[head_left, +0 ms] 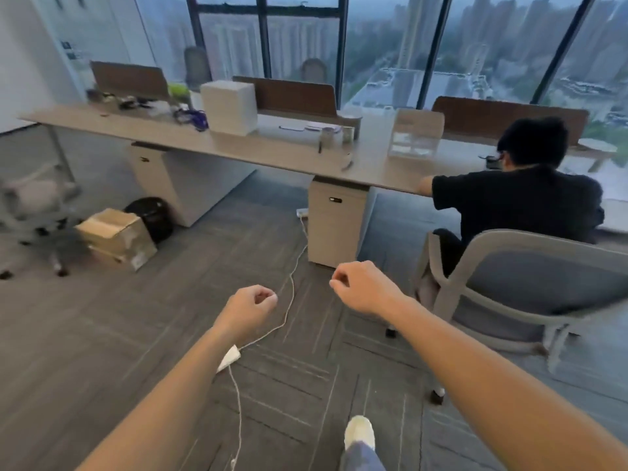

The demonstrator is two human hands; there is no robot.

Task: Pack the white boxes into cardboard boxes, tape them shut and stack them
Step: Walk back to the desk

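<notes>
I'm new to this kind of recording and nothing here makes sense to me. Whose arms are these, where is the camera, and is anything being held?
There is no machine here. A person wears one wide-angle camera on the head, looking forward and down, so the two arms reaching in from below are their own. The left hand and right hand both have curled fingers and hold nothing. A white cable trails across the floor. Ahead stands a long desk with a white box, a clear container and small clutter on it. A cardboard box sits on the floor beside a black bin. Another person sits at the desk, back to the camera.
</notes>
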